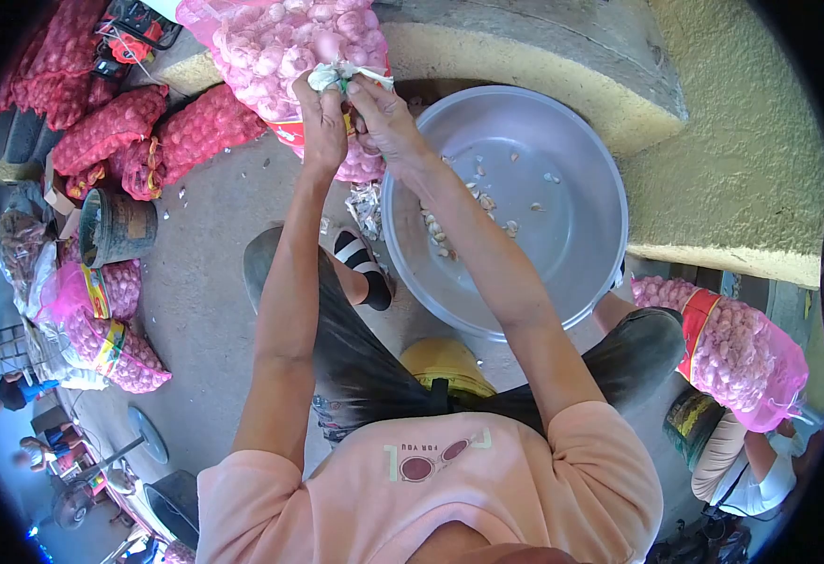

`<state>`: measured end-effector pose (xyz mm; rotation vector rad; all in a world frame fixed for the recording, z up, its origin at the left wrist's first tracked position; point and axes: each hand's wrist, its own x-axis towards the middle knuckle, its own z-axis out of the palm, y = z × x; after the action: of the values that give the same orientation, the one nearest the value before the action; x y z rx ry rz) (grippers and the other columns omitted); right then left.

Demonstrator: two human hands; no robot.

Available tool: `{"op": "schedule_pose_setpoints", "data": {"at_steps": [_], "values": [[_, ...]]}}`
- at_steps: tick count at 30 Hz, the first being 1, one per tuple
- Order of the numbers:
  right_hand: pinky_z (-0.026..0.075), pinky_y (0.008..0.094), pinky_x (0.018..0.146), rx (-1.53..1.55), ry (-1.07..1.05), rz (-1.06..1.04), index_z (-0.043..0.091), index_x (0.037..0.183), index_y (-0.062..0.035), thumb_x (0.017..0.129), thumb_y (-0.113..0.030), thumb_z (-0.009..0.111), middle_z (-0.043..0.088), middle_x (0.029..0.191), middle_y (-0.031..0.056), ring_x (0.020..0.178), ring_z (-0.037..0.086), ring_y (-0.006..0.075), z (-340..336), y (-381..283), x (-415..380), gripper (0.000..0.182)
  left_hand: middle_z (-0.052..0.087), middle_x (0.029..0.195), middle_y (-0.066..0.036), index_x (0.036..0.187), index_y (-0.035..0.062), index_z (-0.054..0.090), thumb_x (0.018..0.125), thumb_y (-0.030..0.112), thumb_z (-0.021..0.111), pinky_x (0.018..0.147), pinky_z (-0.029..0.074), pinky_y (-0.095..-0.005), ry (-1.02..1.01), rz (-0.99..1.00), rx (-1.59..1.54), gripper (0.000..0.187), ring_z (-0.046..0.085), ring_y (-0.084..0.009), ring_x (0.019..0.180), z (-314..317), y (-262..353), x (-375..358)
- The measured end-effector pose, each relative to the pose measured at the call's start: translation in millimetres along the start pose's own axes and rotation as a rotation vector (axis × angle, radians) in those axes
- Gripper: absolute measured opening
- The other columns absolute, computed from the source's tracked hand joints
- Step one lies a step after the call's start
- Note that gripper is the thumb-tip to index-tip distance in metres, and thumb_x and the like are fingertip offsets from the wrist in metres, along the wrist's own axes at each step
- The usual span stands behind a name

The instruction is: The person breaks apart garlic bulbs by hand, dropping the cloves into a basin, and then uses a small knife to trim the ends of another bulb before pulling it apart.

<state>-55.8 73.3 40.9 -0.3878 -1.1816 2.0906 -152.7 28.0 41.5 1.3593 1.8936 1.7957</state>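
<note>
Above the rim of a big grey basin (402, 273), both hands meet at a whitish garlic bulb (325, 77) with loose papery skin. My left hand (322, 127) pinches it from the left. My right hand (382, 120) is closed at its right side, with a bit of green showing between the fingers; what the green thing is I cannot make out. Right behind the hands stands a pink mesh sack of garlic (290, 47). Loose garlic cloves (435, 230) lie scattered on the basin's bottom, partly hidden by my right forearm.
Red mesh sacks (111, 127) and a dark bucket (116, 227) stand to the left, with more pink garlic sacks (102, 329). A concrete ledge (543, 47) borders the basin. At right, another garlic sack (741, 352) stands near a seated person (760, 470). Garlic skins (365, 209) litter the floor.
</note>
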Motion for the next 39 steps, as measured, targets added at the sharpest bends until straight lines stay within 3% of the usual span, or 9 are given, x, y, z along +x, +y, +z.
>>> {"op": "schedule_pose_setpoints", "data": {"at_steps": [3, 5, 8, 15, 18, 23, 26, 32, 39], "values": [[0.036, 0.0193, 0.044, 0.146, 0.071, 0.148, 0.060, 0.117, -0.0108, 0.097, -0.028, 0.051, 0.052, 0.068, -0.0045, 0.051, 0.044, 0.0032, 8, 4, 2, 0.028, 0.047, 0.092, -0.007, 0.112, 0.0014, 0.037, 0.098, 0.022, 0.037, 0.063, 0.043, -0.0277, 0.004, -0.059, -0.082, 0.025, 0.048, -0.0120, 0.075, 0, 0, 0], [0.021, 0.0190, 0.036, 0.247, 0.146, 0.201, 0.062, 0.107, -0.0163, 0.097, -0.031, 0.051, 0.041, 0.059, -0.0084, 0.041, 0.028, 0.0023, 12, 8, 7, 0.021, 0.048, 0.084, -0.008, 0.113, -0.0006, 0.033, 0.096, 0.016, 0.039, 0.055, 0.043, -0.0270, -0.023, -0.173, -0.087, 0.025, 0.048, -0.0106, 0.062, -1, 1, 2], [0.024, 0.0190, 0.036, 0.299, 0.146, 0.248, 0.059, 0.101, -0.0164, 0.096, -0.031, 0.052, 0.042, 0.060, -0.0074, 0.041, 0.031, 0.0024, 11, 7, 11, 0.018, 0.049, 0.080, -0.007, 0.112, -0.0003, 0.033, 0.096, 0.015, 0.039, 0.049, 0.041, -0.0263, 0.006, -0.114, -0.050, 0.023, 0.047, -0.0095, 0.056, 0, -13, 6], [0.024, 0.0171, 0.038, 0.402, 0.022, 0.324, 0.051, 0.093, -0.0204, 0.094, -0.036, 0.054, 0.043, 0.063, -0.0074, 0.044, 0.035, 0.0013, -2, -2, 10, 0.016, 0.051, 0.088, -0.009, 0.110, 0.0004, 0.042, 0.096, 0.025, 0.037, 0.067, 0.046, -0.0308, 0.050, -0.320, -0.174, 0.028, 0.052, -0.0149, 0.072, -6, -23, 9], [0.023, 0.0179, 0.039, 0.256, -0.009, 0.272, 0.055, 0.092, -0.0165, 0.095, -0.036, 0.053, 0.043, 0.060, -0.0070, 0.044, 0.032, 0.0009, -12, -5, 13, 0.019, 0.051, 0.093, -0.009, 0.108, 0.0013, 0.047, 0.095, 0.029, 0.034, 0.074, 0.046, -0.0319, -0.066, -0.386, -0.307, 0.033, 0.051, -0.0177, 0.079, -11, -27, 13], [0.045, 0.0223, 0.058, -0.281, 0.035, -0.110, 0.068, 0.094, -0.0058, 0.086, -0.035, 0.067, 0.064, 0.078, 0.0014, 0.061, 0.056, 0.0065, -22, -7, 22, 0.030, 0.053, 0.095, -0.010, 0.108, -0.0003, 0.048, 0.094, 0.032, 0.035, 0.072, 0.046, -0.0309, 0.008, -0.270, -0.136, 0.038, 0.052, -0.0171, 0.077, -3, -16, 11], [0.048, 0.0266, 0.067, -0.397, 0.033, 0.011, 0.069, 0.097, -0.0028, 0.084, -0.034, 0.070, 0.067, 0.083, 0.0049, 0.074, 0.061, 0.0107, -33, 3, 45, 0.034, 0.054, 0.088, -0.009, 0.104, 0.0000, 0.050, 0.093, 0.033, 0.033, 0.067, 0.047, -0.0305, 0.004, -0.302, -0.153, 0.038, 0.052, -0.0154, 0.071, 2, -19, 9], [0.046, 0.0293, 0.055, -0.458, 0.174, -0.080, 0.069, 0.082, -0.0007, 0.081, -0.032, 0.072, 0.061, 0.062, 0.0058, 0.059, 0.059, 0.0116, -40, 10, 76, 0.031, 0.055, 0.079, -0.002, 0.100, 0.0080, 0.055, 0.099, 0.040, 0.040, 0.064, 0.049, -0.0261, -0.229, -0.406, -0.324, 0.035, 0.053, -0.0107, 0.068, 9, -29, 42], [0.046, 0.0356, 0.058, -0.961, 0.543, -0.205, 0.066, 0.087, 0.0019, 0.087, -0.018, 0.061, 0.065, 0.074, 0.0084, 0.063, 0.061, 0.0169, -91, 18, 94, 0.021, 0.053, 0.071, 0.001, 0.097, 0.0090, 0.051, 0.098, 0.034, 0.046, 0.047, 0.041, -0.0236, -0.231, -0.517, -0.368, 0.026, 0.051, -0.0068, 0.058, 84, -83, 60]]}}
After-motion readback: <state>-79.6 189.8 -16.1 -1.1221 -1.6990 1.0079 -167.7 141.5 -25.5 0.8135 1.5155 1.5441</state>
